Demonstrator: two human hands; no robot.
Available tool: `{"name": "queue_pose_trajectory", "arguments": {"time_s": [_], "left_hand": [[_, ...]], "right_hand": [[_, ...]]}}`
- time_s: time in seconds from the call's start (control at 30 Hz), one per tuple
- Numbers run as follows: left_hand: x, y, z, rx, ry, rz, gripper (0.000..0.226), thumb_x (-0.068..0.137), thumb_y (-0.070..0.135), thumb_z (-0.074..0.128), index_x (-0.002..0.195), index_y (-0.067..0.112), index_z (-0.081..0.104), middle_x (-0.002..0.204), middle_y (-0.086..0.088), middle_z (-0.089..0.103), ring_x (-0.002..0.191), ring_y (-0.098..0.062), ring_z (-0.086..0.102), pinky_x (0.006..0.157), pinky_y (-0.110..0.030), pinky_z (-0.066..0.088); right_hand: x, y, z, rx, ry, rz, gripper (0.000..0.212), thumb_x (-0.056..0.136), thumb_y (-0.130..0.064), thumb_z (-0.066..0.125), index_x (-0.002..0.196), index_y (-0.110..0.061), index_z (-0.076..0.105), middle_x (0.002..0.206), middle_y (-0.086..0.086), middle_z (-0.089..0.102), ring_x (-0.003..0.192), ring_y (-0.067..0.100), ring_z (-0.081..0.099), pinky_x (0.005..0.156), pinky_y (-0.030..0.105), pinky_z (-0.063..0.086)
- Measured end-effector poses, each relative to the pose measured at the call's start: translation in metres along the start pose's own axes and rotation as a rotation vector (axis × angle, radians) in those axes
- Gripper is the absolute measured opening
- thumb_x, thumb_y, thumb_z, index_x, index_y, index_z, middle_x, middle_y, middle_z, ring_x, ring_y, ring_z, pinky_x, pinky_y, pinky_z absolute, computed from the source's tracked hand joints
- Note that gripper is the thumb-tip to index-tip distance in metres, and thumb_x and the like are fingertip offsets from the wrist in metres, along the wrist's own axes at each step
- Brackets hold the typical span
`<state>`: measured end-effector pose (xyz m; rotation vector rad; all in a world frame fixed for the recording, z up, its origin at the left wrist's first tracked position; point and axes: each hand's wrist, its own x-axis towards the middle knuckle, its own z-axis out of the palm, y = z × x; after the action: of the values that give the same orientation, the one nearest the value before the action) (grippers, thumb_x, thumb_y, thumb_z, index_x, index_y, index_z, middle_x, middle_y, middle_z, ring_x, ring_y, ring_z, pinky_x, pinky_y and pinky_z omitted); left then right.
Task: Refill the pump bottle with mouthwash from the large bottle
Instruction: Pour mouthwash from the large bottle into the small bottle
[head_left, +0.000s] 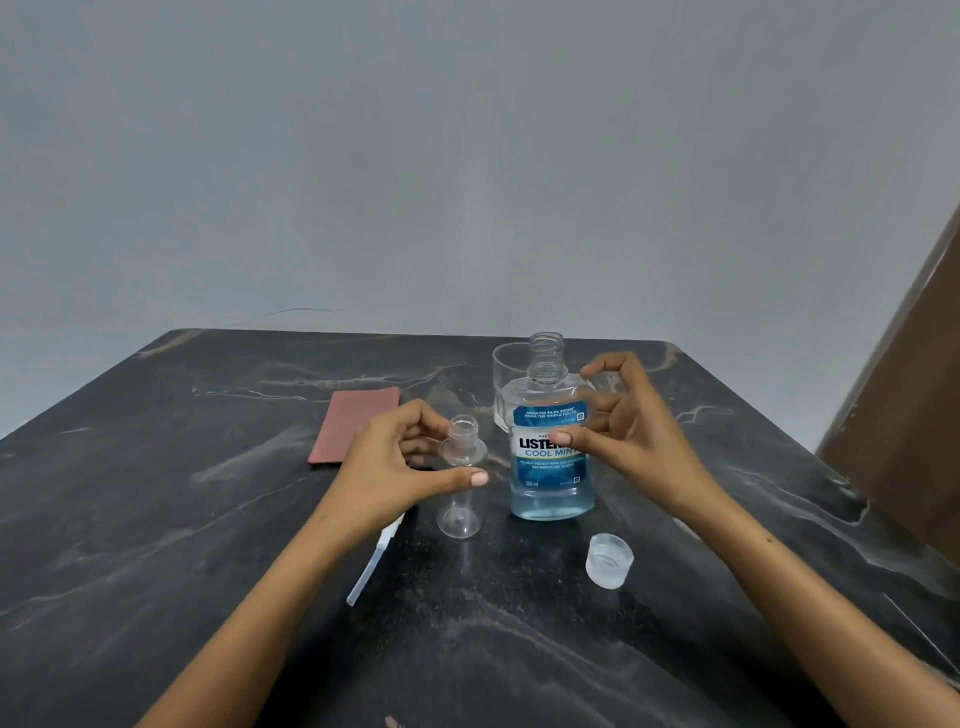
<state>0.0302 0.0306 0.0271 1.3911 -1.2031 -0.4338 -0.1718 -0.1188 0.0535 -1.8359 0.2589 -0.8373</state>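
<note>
Two bare forearms reaching in from the near edge over a black marbled desk (156, 519). Nearest, a clear ribbed cap (609, 560) lying on its side, right of centre, apart from everything else. To its left, a clear pump tube (371, 564) lying flat, upper end hidden under the left wrist. Further in, a small empty clear pump bottle (461, 480) standing upright with its neck open, left hand (402, 465) curled loosely around it, thumb stretched across the front of the body, fingers bent by the neck; firm contact hard to confirm. Just right of that, a large Listerine Cool Mint mouthwash bottle (550, 457) upright and uncapped, blue liquid low in the base. Right hand (621, 415) spread at the bottle's right side, thumb tip over the label, fingers curved near the shoulder, not clamped on it. Behind the left hand, a reddish-brown folded cloth (353, 423) flat on the desk. Behind the mouthwash bottle, a clear glass tumbler (511, 374), partly hidden. Beyond, a plain grey wall (467, 156), and a brown panel (909, 389) at far right.
</note>
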Motion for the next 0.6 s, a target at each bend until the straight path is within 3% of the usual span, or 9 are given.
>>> {"name": "queue_pose_trajectory", "arguments": {"time_s": [0.13,0.33,0.47,0.5,0.6], "left_hand": [[-0.002,0.006,-0.003,0.003,-0.042,-0.001,0.038,0.045,0.039,0.09,0.072,0.028,0.065,0.079,0.005,0.075,0.07,-0.002,0.068,0.063,-0.01,0.049],[-0.006,0.014,-0.001,-0.021,-0.016,0.008,0.037,0.045,0.035,0.089,0.07,0.021,0.066,0.073,0.006,0.074,0.067,0.001,0.066,0.064,-0.009,0.049],[-0.008,0.018,-0.003,-0.055,-0.023,-0.005,0.027,0.047,0.027,0.087,0.067,0.023,0.069,0.075,0.003,0.076,0.071,-0.002,0.07,0.066,-0.009,0.05],[-0.009,0.019,-0.003,-0.061,-0.024,-0.009,0.025,0.047,0.026,0.088,0.066,0.024,0.071,0.078,0.002,0.077,0.072,-0.004,0.071,0.067,-0.01,0.051],[-0.01,0.02,-0.004,-0.056,-0.025,-0.004,0.023,0.049,0.027,0.088,0.067,0.027,0.074,0.081,0.003,0.078,0.076,-0.007,0.073,0.068,-0.012,0.052]], "right_hand": [[0.006,-0.013,-0.005,-0.131,-0.096,-0.02,0.051,0.073,-0.021,0.081,0.109,-0.023,0.045,0.102,0.011,0.073,0.089,0.032,0.072,0.075,0.043,0.06],[0.015,-0.034,-0.009,-0.34,-0.256,-0.002,0.05,0.07,-0.033,0.082,0.11,-0.028,0.052,0.101,0.0,0.072,0.078,0.033,0.072,0.07,0.05,0.06],[0.018,-0.043,-0.013,-0.404,-0.308,-0.016,0.049,0.069,-0.034,0.082,0.111,-0.026,0.057,0.107,0.002,0.071,0.079,0.052,0.063,0.07,0.059,0.055],[0.019,-0.046,-0.013,-0.416,-0.315,-0.021,0.049,0.068,-0.036,0.081,0.11,-0.027,0.058,0.109,0.001,0.07,0.083,0.051,0.063,0.072,0.057,0.055],[0.02,-0.053,-0.013,-0.456,-0.326,-0.025,0.045,0.069,-0.03,0.082,0.109,-0.026,0.062,0.114,-0.006,0.068,0.104,0.02,0.066,0.08,0.045,0.057]]}}
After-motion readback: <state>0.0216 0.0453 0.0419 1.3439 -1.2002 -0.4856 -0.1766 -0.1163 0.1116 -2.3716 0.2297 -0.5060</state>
